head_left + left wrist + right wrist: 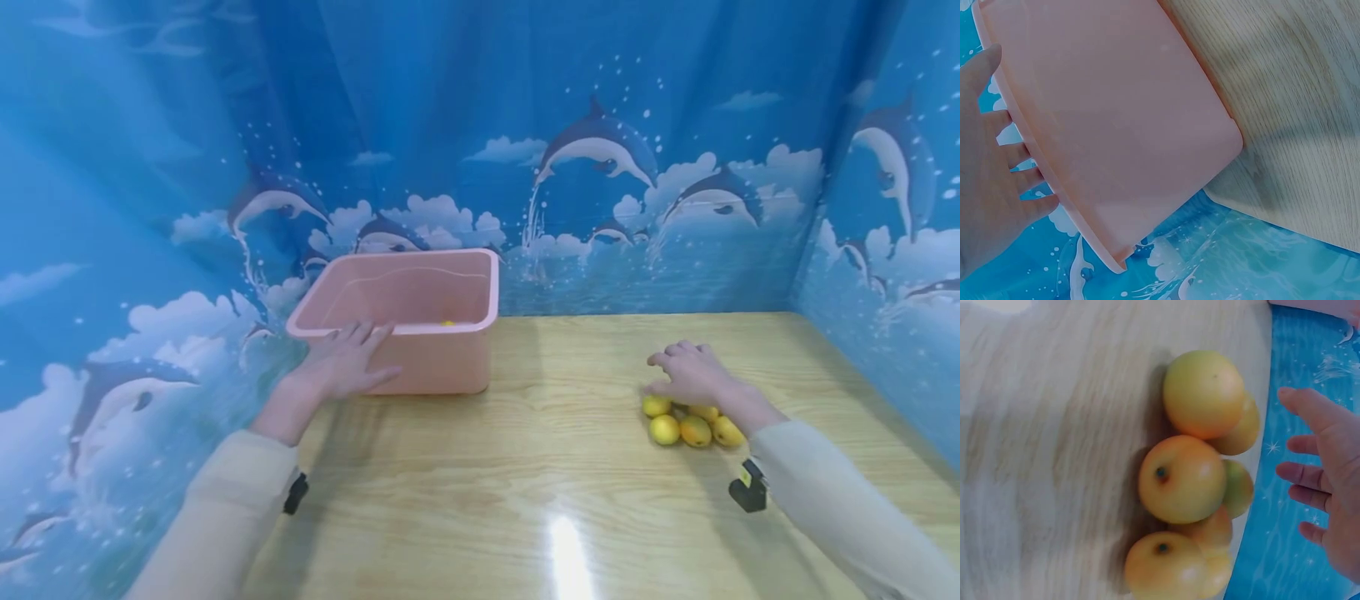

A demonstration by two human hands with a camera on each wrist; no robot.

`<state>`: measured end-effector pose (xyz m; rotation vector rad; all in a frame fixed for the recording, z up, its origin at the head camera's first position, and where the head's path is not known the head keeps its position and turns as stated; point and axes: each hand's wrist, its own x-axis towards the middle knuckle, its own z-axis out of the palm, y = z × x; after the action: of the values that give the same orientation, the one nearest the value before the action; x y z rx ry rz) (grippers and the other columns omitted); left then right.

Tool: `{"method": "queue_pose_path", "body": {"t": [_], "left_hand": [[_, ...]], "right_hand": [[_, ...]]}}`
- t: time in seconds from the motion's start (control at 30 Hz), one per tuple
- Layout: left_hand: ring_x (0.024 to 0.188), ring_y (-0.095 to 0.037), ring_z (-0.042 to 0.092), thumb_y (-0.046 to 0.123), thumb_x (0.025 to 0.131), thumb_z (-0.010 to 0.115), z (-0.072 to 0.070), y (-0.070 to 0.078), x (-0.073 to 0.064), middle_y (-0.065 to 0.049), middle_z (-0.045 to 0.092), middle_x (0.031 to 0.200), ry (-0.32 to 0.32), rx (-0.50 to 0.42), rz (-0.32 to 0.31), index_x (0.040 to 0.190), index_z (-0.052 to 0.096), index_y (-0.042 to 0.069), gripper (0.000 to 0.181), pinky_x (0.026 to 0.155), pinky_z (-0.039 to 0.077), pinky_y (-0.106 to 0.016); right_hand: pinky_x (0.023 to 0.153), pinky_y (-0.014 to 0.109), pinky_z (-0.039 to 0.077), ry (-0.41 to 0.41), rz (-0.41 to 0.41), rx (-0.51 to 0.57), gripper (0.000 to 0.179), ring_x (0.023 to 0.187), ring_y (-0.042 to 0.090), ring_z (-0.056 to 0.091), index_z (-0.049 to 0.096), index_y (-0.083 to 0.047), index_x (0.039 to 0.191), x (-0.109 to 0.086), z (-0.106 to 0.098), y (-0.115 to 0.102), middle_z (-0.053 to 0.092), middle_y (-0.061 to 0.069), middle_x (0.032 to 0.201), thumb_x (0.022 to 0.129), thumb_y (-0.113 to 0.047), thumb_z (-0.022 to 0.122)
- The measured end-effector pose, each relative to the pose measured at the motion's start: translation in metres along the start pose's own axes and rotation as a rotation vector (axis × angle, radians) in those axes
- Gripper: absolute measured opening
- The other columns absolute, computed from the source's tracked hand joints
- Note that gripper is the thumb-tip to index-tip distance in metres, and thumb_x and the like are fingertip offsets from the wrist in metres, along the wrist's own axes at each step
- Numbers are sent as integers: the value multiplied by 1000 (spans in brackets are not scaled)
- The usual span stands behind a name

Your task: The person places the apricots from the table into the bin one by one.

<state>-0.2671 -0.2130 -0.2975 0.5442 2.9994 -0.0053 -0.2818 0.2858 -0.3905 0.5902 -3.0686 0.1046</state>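
Note:
My left hand [341,362] is at the near-left rim of a pink plastic bin [442,362], fingers spread. In the left wrist view the fingertips [1041,205] meet the line of the bin's rim; whether they touch it I cannot tell. Inside the bin a bit of something yellow [447,323] shows. On the right, my right hand [690,375] hovers over a cluster of several yellow-orange, mango-like fruits [695,431], partly covering the back ones. The right wrist view shows that hand's loosely bent fingers apart from the fruits [1182,479], holding nothing.
The light wood table [525,475] carries the bin at the back left and the fruits at the right. A blue curtain [465,125] with dolphins and clouds encloses the back and sides. Glare [570,554] brightens the table's front.

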Motion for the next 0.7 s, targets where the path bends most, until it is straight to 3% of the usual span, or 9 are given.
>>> {"method": "queue_pose_path", "body": {"t": [0.23,0.7], "left_hand": [[138,-41,5,72,85,29,1,-1,-1,-19,7,153,6,8,-1,150,13,16,88,108,9,-59],[138,-40,5,64,89,37,2,-1,-1,-19,7,153,4,20,1,150,11,15,83,109,9,-56]], "right_hand": [[83,60,36,-6,-83,-48,53,100,37,49,64,-4,112,-8,10,4,61,12,99,78,-44,69],[75,50,36,-56,-75,-60,55,85,25,46,70,-5,94,-8,16,1,53,1,83,74,-56,67]]}}
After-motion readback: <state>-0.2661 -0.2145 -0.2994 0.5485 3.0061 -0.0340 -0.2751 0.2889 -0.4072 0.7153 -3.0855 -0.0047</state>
